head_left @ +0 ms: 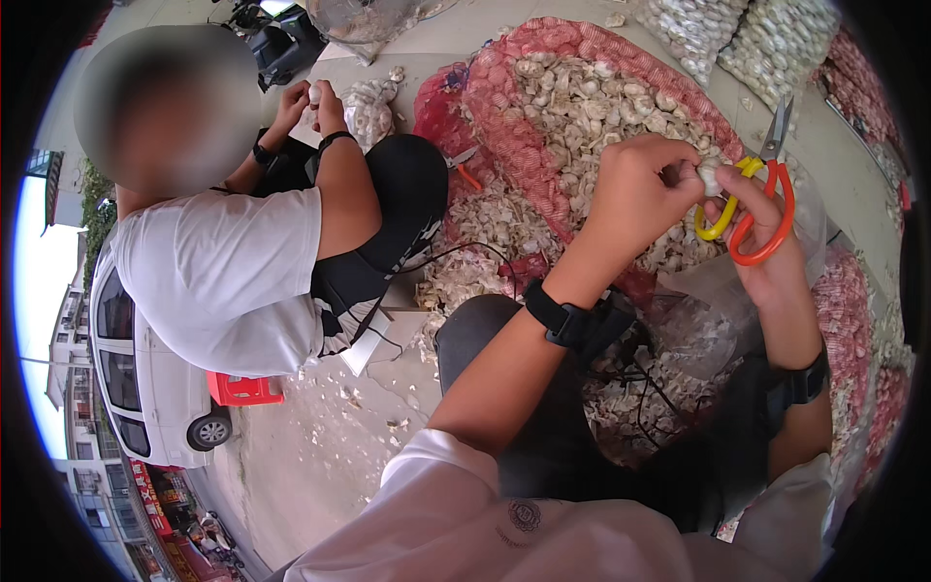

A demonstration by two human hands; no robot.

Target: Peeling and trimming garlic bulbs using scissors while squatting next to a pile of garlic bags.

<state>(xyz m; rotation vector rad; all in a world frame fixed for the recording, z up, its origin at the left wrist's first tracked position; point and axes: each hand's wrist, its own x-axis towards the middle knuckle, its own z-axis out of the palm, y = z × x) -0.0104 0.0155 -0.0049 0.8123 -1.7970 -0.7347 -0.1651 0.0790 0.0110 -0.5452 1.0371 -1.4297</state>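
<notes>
A whitish garlic bulb (710,177) is between my two hands, over a large red mesh sack (596,41) full of garlic. My left hand (645,184) is closed, thumb and fingertips pinched at the bulb's left side. From the other side, my right hand (766,238) holds the bulb with its fingertips. The same hand carries scissors (773,145) with one yellow and one orange-red handle loop, their blades pointing up and away from the bulb. Loose garlic bulbs (630,97) fill the sack beyond my hands. The fingers partly hide the bulb.
At left a co-worker (223,262) sits, holding a garlic bulb in both hands. Another pair of scissors (465,170) lies by the sack's edge. Garlic skins (475,262) cover the floor near my knees. Filled bags of white garlic (781,48) stand at the far right.
</notes>
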